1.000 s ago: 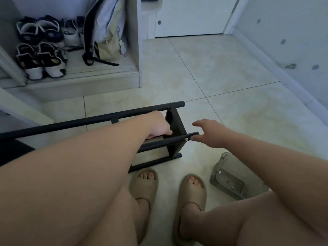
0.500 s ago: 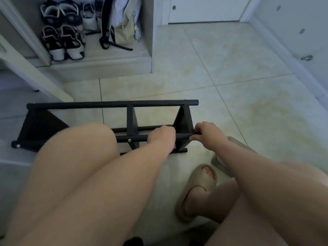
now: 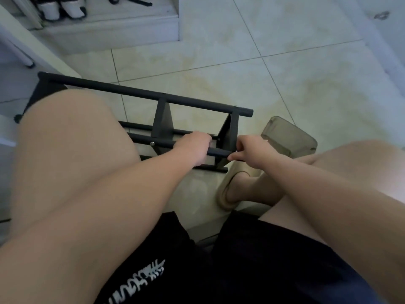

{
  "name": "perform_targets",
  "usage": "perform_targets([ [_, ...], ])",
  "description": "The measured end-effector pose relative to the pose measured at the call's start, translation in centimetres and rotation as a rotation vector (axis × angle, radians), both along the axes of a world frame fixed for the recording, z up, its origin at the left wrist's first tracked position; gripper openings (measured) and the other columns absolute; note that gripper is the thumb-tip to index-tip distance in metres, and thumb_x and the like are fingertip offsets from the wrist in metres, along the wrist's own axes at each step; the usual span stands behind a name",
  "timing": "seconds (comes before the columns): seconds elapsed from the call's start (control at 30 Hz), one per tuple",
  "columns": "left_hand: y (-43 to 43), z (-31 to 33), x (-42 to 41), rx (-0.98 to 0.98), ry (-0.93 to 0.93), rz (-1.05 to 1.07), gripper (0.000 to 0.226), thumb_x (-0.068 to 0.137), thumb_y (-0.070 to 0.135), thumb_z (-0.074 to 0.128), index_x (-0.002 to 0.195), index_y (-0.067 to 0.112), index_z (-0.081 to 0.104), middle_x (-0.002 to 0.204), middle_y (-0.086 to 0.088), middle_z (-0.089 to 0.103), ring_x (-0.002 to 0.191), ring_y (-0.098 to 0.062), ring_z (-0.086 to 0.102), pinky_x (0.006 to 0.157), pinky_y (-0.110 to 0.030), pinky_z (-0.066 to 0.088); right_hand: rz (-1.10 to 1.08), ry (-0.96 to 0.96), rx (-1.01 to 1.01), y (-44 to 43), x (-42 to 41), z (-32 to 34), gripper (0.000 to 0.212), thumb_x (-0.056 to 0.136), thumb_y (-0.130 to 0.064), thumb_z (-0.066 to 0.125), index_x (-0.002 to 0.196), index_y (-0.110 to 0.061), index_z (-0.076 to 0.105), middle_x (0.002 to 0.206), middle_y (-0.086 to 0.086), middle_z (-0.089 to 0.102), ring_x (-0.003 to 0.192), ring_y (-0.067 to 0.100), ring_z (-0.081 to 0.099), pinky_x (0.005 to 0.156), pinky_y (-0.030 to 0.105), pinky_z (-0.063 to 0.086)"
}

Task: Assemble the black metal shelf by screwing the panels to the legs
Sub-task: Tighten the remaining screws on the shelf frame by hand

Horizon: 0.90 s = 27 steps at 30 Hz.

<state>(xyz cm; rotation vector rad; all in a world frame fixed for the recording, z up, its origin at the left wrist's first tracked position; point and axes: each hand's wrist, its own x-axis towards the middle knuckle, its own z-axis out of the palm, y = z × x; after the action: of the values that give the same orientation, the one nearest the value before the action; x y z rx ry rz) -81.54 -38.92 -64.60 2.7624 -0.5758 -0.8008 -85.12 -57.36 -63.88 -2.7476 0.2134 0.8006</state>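
The black metal shelf (image 3: 153, 96) lies on its side on the tiled floor in front of me, its round legs running left to right with flat panels between them. My left hand (image 3: 194, 148) grips the near leg (image 3: 219, 152) just left of the end panel (image 3: 226, 137). My right hand (image 3: 247, 151) pinches the right end of that same leg with curled fingers; whatever sits between the fingertips is hidden. A screw head (image 3: 151, 143) shows on the near leg by the middle panel (image 3: 163, 121).
A clear plastic container (image 3: 289, 137) sits on the floor just right of the shelf end. My sandalled foot (image 3: 230, 189) is below the hands and my knees flank the shelf. Shoes (image 3: 63, 9) stand on a low white cabinet ledge (image 3: 114, 27) at the back left.
The view has tilted down and closer. My right hand has moved from near the leg's end onto it and now pinches there. My left hand keeps its grip on the leg.
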Motion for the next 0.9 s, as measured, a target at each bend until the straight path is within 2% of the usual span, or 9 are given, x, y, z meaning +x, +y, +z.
perform_targets([
  [0.27, 1.1, -0.2, -0.2, -0.055, -0.048, -0.083, 0.019, 0.094, 0.007, 0.049, 0.103, 0.022, 0.057, 0.094, -0.004, 0.053, 0.086, -0.030, 0.052, 0.062, -0.035, 0.037, -0.123, -0.043, 0.018, 0.6, -1.6, -0.6, 0.040, 0.086, -0.044, 0.078, 0.079, -0.019, 0.047, 0.079, -0.002, 0.052, 0.076, 0.022, 0.050, 0.053, 0.031, 0.030],
  [0.43, 1.1, -0.2, 0.5, -0.072, -0.046, -0.098, 0.021, 0.096, 0.011, 0.053, 0.112, 0.023, 0.059, 0.098, -0.003, 0.053, 0.087, -0.028, 0.050, 0.066, -0.036, 0.038, -0.164, -0.061, 0.022, 0.5, -1.6, -0.8, 0.040, 0.085, -0.046, 0.078, 0.082, -0.019, 0.048, 0.085, 0.003, 0.057, 0.079, 0.024, 0.052, 0.055, 0.033, 0.033],
  [0.53, 1.0, -0.3, 0.6, -0.058, -0.028, -0.080, 0.025, 0.094, 0.009, 0.053, 0.113, 0.023, 0.061, 0.102, -0.004, 0.055, 0.087, -0.028, 0.051, 0.065, -0.034, 0.038, -0.137, -0.065, 0.019, 0.4, -1.9, -0.9, 0.048, 0.080, -0.050, 0.080, 0.096, -0.017, 0.049, 0.098, 0.006, 0.061, 0.088, 0.027, 0.057, 0.066, 0.038, 0.045],
  [0.6, 0.9, -0.5, 0.7, -0.042, 0.000, -0.077, 0.026, 0.093, 0.007, 0.054, 0.112, 0.023, 0.062, 0.104, -0.003, 0.056, 0.087, -0.028, 0.053, 0.064, -0.033, 0.039, -0.072, -0.115, -0.024, 0.4, -2.2, -1.0, 0.068, 0.074, -0.057, 0.083, 0.114, -0.017, 0.046, 0.112, 0.005, 0.057, 0.100, 0.030, 0.057, 0.078, 0.043, 0.051],
  [0.67, 1.0, -0.6, 0.8, -0.019, 0.046, -0.079, 0.026, 0.091, 0.009, 0.060, 0.112, 0.024, 0.062, 0.102, -0.001, 0.054, 0.088, -0.028, 0.055, 0.066, -0.033, 0.042, 0.033, -0.174, -0.140, 0.3, -2.3, -1.1, 0.096, 0.065, -0.068, 0.081, 0.136, -0.018, 0.039, 0.131, 0.007, 0.048, 0.118, 0.032, 0.050, 0.092, 0.047, 0.049],
  [0.73, 1.0, -0.6, 1.2, 0.012, 0.086, -0.105, 0.027, 0.088, 0.013, 0.068, 0.111, 0.026, 0.063, 0.096, 0.002, 0.053, 0.088, -0.027, 0.055, 0.066, -0.032, 0.042, 0.107, -0.176, -0.204, 0.0, -2.1, -1.2, 0.121, 0.059, -0.079, 0.077, 0.153, -0.022, 0.025, 0.155, 0.009, 0.029, 0.139, 0.036, 0.033, 0.108, 0.050, 0.039],
  [0.83, 1.0, -0.5, 2.1, 0.003, 0.168, -0.101, 0.019, 0.085, 0.019, 0.074, 0.097, 0.026, 0.060, 0.086, 0.008, 0.052, 0.089, -0.023, 0.054, 0.068, -0.030, 0.039, 0.156, -0.135, -0.222, -0.2, -1.4, -1.5, 0.136, 0.057, -0.088, 0.068, 0.161, -0.026, 0.005, 0.169, 0.005, -0.007, 0.154, 0.033, 0.001, 0.120, 0.055, 0.019],
  [0.9, 0.7, -0.1, 3.0, -0.126, 0.265, 0.008, 0.011, 0.089, 0.018, 0.067, 0.085, 0.026, 0.060, 0.089, 0.004, 0.061, 0.086, -0.021, 0.057, 0.072, -0.029, 0.041, 0.136, -0.128, -0.238, -0.5, -0.9, -1.7, 0.138, 0.057, -0.091, 0.064, 0.161, -0.026, 0.002, 0.168, 0.004, -0.017, 0.155, 0.031, -0.011, 0.122, 0.057, 0.008],
])
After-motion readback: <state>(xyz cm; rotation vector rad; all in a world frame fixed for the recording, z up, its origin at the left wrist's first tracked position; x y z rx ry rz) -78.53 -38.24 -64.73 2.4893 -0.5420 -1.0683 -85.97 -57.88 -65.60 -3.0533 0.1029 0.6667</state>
